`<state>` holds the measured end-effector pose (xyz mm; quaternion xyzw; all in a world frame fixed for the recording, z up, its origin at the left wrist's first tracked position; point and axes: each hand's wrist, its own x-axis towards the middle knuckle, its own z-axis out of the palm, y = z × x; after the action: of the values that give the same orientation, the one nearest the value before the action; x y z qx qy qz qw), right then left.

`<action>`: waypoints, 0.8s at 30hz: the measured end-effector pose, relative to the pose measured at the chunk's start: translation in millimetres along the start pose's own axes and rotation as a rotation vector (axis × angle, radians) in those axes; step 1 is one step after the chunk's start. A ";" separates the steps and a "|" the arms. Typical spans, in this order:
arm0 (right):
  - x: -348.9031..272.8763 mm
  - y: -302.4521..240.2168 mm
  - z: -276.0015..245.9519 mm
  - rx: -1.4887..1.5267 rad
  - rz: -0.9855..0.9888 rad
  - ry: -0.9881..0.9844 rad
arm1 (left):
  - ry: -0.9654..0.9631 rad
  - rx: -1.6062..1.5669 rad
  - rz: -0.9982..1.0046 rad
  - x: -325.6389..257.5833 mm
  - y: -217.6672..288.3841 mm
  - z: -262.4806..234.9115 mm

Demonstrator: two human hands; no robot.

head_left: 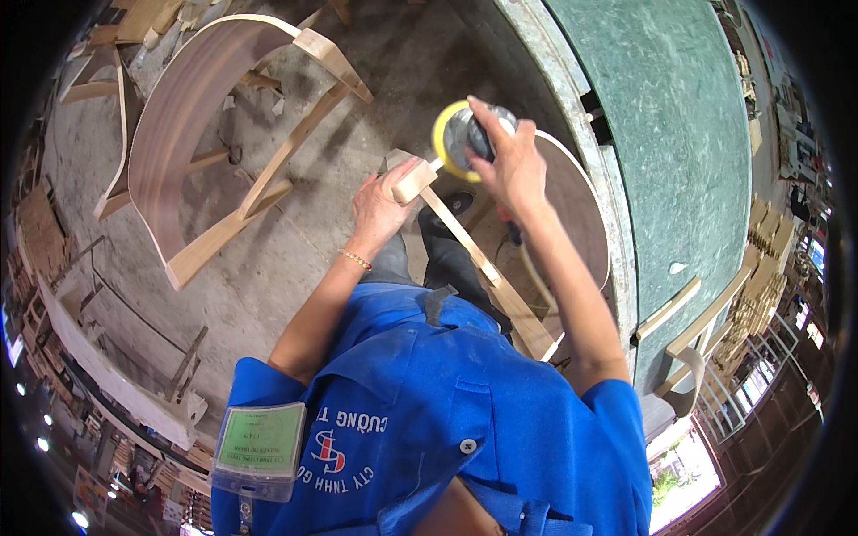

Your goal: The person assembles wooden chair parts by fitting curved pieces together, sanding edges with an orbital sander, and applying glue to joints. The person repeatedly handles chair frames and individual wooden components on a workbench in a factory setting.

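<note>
My right hand (pixel 511 165) grips a round sander (pixel 460 138) with a yellow pad, its disc facing the end of a pale wooden chair frame piece (pixel 474 259). My left hand (pixel 382 204) clasps the top end of that wooden piece, just left of the sander's pad. The frame runs down toward my legs, and its curved plywood back panel (pixel 576 210) arcs behind my right forearm. I wear a blue work shirt with a green badge.
Another curved plywood chair shell with wooden legs (pixel 206 134) stands on the concrete floor to the left. A green-topped workbench with a metal edge (pixel 643 134) rises on the right. More wooden frames lean at the right (pixel 706 330) and the far left.
</note>
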<state>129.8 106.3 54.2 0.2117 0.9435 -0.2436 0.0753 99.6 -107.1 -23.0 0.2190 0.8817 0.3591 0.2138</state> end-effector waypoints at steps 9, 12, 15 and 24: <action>102.7 -8.4 -39.2 -0.020 -0.309 -0.685 | -0.070 -0.037 -0.032 2.7 -0.2 -2.5; 119.2 -26.0 -34.7 -0.107 -0.252 -0.866 | -0.084 -0.023 -0.051 3.0 1.2 -2.2; 123.3 -23.1 -33.8 -0.173 -0.211 -0.831 | -0.101 -0.014 -0.061 3.3 2.2 -2.2; -2.5 4.4 11.2 0.234 -0.017 0.213 | -0.091 -0.039 -0.095 5.5 -0.8 2.4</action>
<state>134.4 103.3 43.2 0.2357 0.9131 -0.3285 -0.0526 96.2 -103.3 -26.4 0.1887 0.8734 0.3552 0.2746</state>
